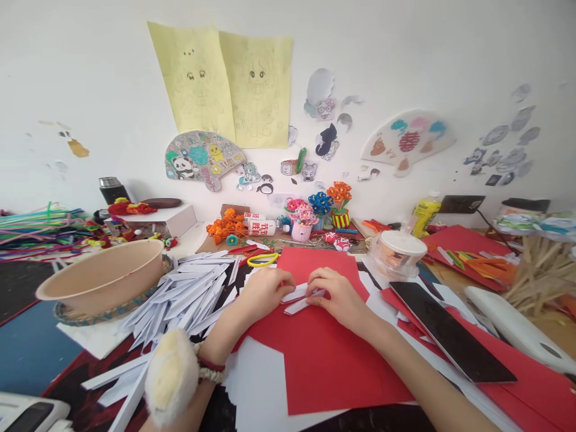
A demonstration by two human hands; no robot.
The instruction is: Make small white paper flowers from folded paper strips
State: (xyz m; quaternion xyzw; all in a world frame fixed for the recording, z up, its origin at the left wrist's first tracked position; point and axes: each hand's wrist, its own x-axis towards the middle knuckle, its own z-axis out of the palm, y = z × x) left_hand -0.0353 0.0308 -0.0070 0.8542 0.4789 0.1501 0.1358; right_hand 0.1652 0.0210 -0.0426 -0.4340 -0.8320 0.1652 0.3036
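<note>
My left hand (265, 292) and my right hand (335, 295) meet over a large red paper sheet (321, 354) in the middle of the table. Both pinch a narrow folded white paper strip (297, 299) that lies on the red sheet between them. The fingers of each hand are curled down onto the strip. A fluffy cream pom-pom (171, 376) hangs from a band on my left wrist. A heap of several similar folded white strips (186, 297) lies just left of my left hand.
A tan bowl (101, 276) stands at the left. A dark tablet (450, 330) rests on red paper at the right, beside a lidded plastic cup (400, 252). Yellow-handled scissors (263, 258), a glue bottle (263, 227) and small flower crafts (321, 207) line the back.
</note>
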